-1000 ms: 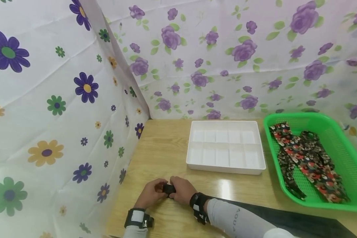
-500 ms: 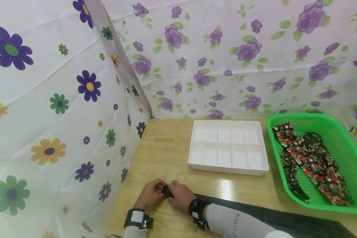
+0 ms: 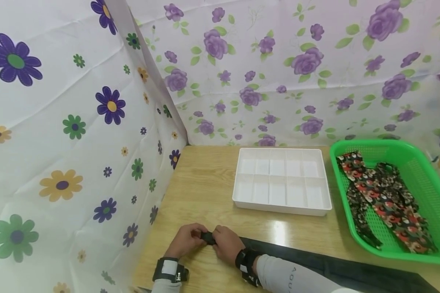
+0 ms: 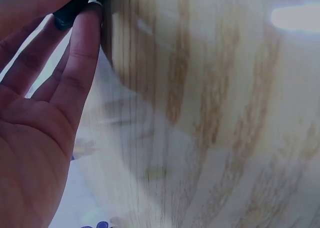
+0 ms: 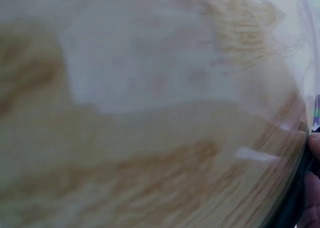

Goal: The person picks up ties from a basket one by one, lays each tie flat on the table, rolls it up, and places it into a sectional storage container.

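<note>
A long black necktie point(image 3: 326, 262) lies flat across the front of the table, widening toward the right. Its left end is bunched into a small thick roll point(image 3: 207, 237) between the two hands. My left hand point(image 3: 186, 241) pinches the roll's left side with thumb and fingertips, as the dark cloth point(image 4: 72, 10) in the left wrist view confirms. From the other side my right hand point(image 3: 228, 244) grips the same roll with curled fingers. The right forearm hides part of the necktie. Only the dark cloth edge point(image 5: 292, 203) and some fingertips show in the right wrist view.
Behind the hands stands a white compartment tray point(image 3: 282, 209) with nothing in its cells. To its right is a green basket point(image 3: 421, 195) holding patterned cloth strips point(image 3: 383, 199). Floral sheets point(image 3: 249, 61) hang at the back and left of the wooden table point(image 3: 201, 175).
Both hands stay at the roll, with small finger shifts. The right hand turns slightly and edges right and down. The whole scene moves a little rightward in view.
</note>
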`<act>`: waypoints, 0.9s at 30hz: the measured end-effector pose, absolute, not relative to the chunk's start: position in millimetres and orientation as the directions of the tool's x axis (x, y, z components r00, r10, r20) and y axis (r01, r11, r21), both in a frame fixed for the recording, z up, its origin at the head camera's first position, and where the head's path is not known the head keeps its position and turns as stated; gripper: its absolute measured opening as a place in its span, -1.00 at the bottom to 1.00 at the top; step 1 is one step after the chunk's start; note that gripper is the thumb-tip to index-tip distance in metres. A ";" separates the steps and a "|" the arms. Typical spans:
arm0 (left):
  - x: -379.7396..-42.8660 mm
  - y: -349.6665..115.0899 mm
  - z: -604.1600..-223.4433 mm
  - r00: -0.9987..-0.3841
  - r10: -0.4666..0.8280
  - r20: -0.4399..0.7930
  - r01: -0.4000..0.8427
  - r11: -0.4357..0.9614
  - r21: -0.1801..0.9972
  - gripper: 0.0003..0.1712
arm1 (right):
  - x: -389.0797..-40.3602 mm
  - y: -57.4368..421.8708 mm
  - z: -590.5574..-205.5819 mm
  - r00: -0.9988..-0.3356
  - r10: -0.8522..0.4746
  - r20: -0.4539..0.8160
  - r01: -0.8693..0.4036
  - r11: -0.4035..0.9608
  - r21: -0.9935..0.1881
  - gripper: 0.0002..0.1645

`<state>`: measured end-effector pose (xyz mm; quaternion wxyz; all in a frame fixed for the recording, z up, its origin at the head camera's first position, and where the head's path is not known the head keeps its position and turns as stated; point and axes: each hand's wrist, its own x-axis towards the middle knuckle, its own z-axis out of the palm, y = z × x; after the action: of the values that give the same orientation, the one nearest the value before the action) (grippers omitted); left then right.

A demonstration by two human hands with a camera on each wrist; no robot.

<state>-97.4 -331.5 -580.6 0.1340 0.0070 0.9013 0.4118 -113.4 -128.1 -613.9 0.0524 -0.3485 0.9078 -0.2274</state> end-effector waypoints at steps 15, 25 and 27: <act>-90.6 -325.0 -580.7 -0.982 0.128 -0.139 -0.014 0.685 0.728 -0.74 | -114.3 -122.2 -617.4 -0.741 -0.651 0.167 -0.652 0.636 -0.413 -0.83; -82.8 -311.5 -590.3 -0.975 0.099 -0.198 -0.148 0.373 0.916 -0.34 | -112.3 -115.3 -628.7 -0.776 -0.593 0.216 -0.612 0.625 -0.484 -0.88; -82.4 -307.7 -591.3 -0.977 0.088 -0.196 -0.154 0.348 0.925 -0.29 | -113.0 -113.5 -630.3 -0.774 -0.585 0.242 -0.618 0.618 -0.486 -0.88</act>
<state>-82.4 -307.7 -591.3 0.1060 -0.0204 0.8140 0.5708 -113.0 -113.5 -630.3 -0.0299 -0.3346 0.8988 -0.2816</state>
